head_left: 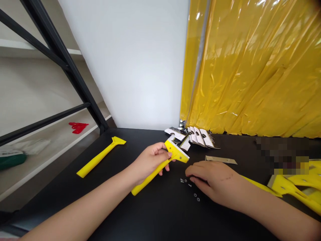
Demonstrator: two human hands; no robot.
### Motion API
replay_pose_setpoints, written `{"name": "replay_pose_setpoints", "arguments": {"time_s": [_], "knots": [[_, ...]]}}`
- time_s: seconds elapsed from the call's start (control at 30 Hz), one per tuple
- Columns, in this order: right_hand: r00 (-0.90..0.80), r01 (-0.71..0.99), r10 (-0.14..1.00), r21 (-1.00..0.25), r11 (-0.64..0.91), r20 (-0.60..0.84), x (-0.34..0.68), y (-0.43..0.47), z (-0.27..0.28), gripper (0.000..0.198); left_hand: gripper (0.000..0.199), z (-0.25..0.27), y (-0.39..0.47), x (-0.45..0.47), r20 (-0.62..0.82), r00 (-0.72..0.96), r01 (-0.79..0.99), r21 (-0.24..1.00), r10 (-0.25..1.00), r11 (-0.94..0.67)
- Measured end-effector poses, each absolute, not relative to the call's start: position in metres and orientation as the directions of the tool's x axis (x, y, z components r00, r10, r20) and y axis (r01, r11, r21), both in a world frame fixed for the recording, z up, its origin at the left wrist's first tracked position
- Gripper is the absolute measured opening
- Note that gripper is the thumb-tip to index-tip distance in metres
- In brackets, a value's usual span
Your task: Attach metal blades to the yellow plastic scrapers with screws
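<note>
My left hand (pixel 152 159) is closed round a yellow scraper (pixel 150 177), its thumb on the neck below the wide head. The head points up and right, with a pale strip along its far edge and a screw visible in it. My right hand (pixel 215 179) hovers low over the table, fingers bent and thumb slightly apart from them; nothing shows between the tips. Just beside its fingertips lie small screws (pixel 190 185) and ring-like nuts (pixel 195 195). Beyond that hand is a flat tan strip (pixel 220 160), partly hidden.
A second yellow scraper handle (pixel 99 159) lies at left on the black table (pixel 140 221). Printed cards (pixel 200 136) are piled at the back. More yellow scrapers (pixel 293 189) overlap at right. A shelf with a red item (pixel 78 127) stands left; a yellow plastic curtain (pixel 250 73) hangs behind.
</note>
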State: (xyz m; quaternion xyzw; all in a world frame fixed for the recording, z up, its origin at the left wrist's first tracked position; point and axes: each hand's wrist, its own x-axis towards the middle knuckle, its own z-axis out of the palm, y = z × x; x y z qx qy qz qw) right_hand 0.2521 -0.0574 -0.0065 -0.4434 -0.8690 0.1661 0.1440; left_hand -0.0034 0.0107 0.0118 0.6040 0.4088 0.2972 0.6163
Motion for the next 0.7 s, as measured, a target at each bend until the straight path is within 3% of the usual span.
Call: {"name": "replay_pose_setpoints", "arguments": {"time_s": [0.43, 0.7], "knots": [[-0.634, 0.674, 0.765, -0.404, 0.619, 0.114, 0.2513, -0.0576, -0.008, 0.033, 0.025, 0.0115, 0.0106, -0.0034, -0.151, 0.479, 0.126, 0.987, 0.865, 0.103], [-0.607, 0.697, 0.791, -0.429, 0.575, 0.075, 0.2497, -0.0515, -0.014, 0.016, 0.025, 0.0144, 0.0096, -0.0025, -0.138, 0.483, 0.112, 0.989, 0.865, 0.095]]}}
